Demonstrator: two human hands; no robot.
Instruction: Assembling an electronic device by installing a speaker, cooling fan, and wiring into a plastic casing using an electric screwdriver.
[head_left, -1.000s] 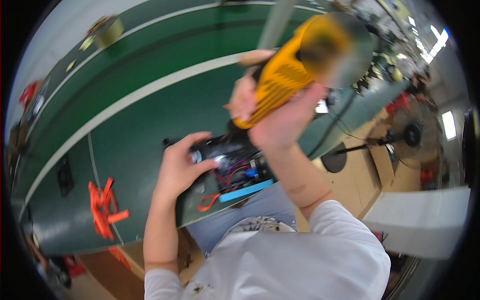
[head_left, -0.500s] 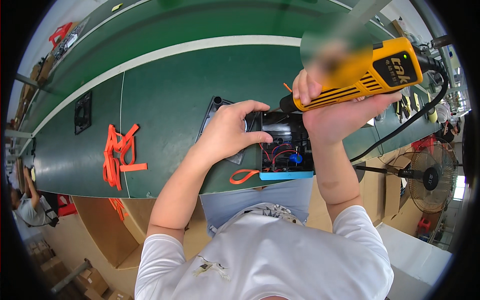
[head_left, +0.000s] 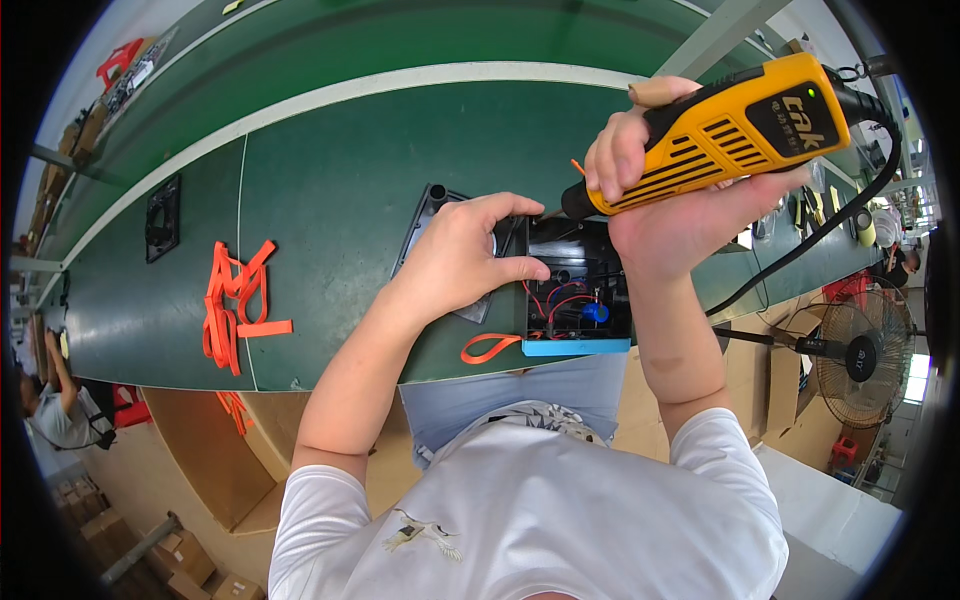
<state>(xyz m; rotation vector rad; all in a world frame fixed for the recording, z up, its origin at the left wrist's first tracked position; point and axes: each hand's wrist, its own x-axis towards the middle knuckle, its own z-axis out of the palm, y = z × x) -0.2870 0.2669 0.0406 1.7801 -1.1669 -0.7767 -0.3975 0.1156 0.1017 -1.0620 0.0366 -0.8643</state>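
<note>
Far left on the green surface (head_left: pixel 330 180): black square frame (head_left: pixel 163 220), then loose orange straps (head_left: pixel 232 305). Left hand (head_left: pixel 445 255) over a dark panel (head_left: pixel 474 309); thumb and index of its grip spread, tips at left edge of the open, wired black case (head_left: pixel 610 265), which lies at the surface's near edge; whether it pinches the case, cannot tell. Right hand's (head_left: pixel 665 215) grip wrapped round a yellow power screwdriver (head_left: pixel 700 148), nose toward the case's upper-left corner. Floor fan (head_left: pixel 862 355) far right.

A white shirt (head_left: pixel 590 500) with short sleeves (head_left: pixel 318 500) is worn, marked with a winged bird (head_left: pixel 425 535); a dark-and-white pattern (head_left: pixel 540 414) is printed near the hem. Pale blue trousers (head_left: pixel 582 385) are also worn.
</note>
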